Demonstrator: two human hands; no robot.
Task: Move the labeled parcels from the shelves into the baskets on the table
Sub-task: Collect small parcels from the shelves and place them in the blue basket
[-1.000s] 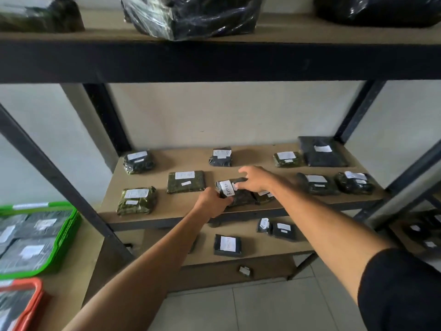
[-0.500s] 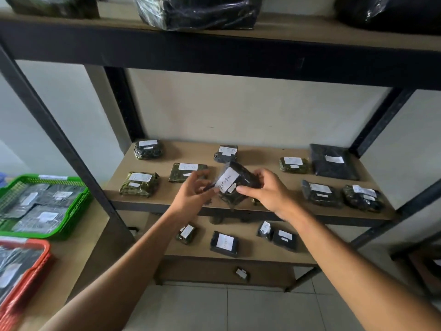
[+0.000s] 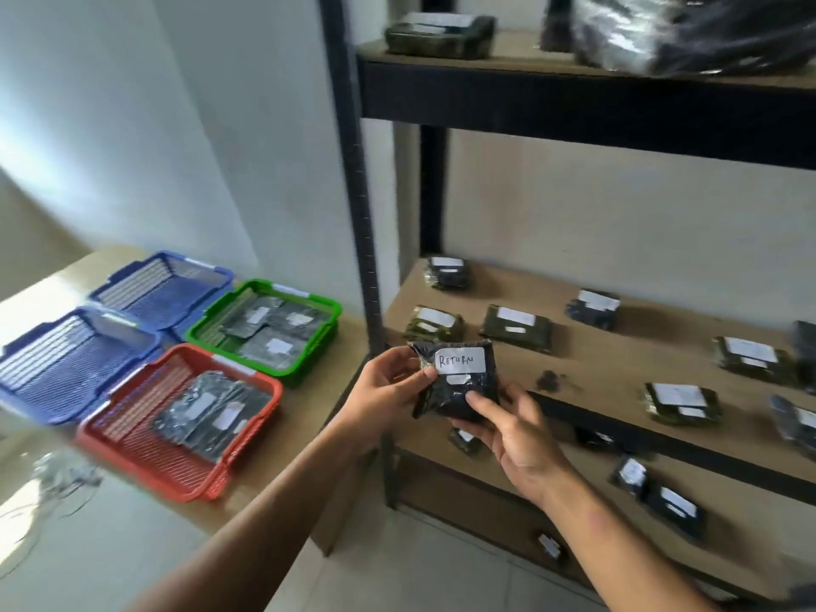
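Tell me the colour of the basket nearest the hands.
Red, seen in the head view; it holds a few parcels.

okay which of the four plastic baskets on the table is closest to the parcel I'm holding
The green plastic basket, already holding parcels beside the shelf post. The red basket sits slightly farther from the black "RETURN" parcel; both blue ones lie beyond.

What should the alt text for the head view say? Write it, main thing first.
Two bare hands, left hand and right hand, hold a dark parcel with a white label reading "RETURN" in front of a shelf of similar labeled parcels. To the left, a table carries a red basket and a green basket, each holding parcels, and two blue baskets.
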